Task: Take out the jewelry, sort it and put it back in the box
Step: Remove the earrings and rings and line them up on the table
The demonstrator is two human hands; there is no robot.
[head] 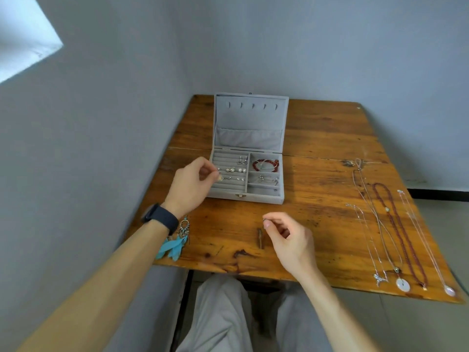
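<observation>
Your left hand (195, 184) pinches a small piece (219, 177) at the left edge of the open jewelry box (253, 198), mid-table. Your right hand (286, 237) pinches a second piece (264, 220) near the front edge of the table (317, 138). Press 1 at a time firmly between the rolls (228, 185).

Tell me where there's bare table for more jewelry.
Bare table lies between the box and the necklaces, and behind them, right of the lid. Crowded: the necklaces' strip, and the front left by the feather earrings.

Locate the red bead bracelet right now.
Head view: the red bead bracelet lies in the far right compartment of the open jewelry box, right of the earring rows and behind the silver bangle.
</observation>
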